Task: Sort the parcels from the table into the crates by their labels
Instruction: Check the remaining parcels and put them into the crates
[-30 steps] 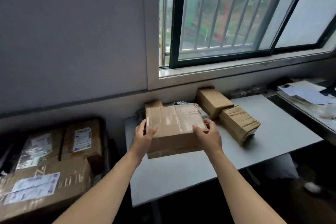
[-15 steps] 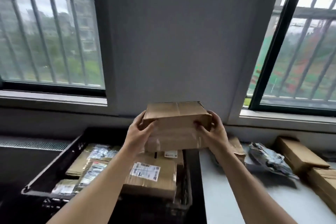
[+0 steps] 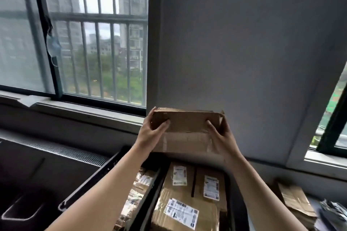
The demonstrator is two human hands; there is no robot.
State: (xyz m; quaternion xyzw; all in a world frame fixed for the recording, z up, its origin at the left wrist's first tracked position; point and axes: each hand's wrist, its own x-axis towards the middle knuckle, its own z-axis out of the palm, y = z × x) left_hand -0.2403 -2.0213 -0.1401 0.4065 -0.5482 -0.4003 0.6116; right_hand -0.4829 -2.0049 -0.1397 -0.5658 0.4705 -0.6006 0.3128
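Parcel [image 3: 187,127] lifted higher; labelled boxes [image 3: 187,204] fill crate [image 3: 151,200] below; mask [image 3: 53,47] hangs left

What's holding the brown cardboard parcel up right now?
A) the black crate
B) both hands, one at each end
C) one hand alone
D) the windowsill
B: the left hand and the right hand each grip an end of the brown cardboard parcel in mid-air.
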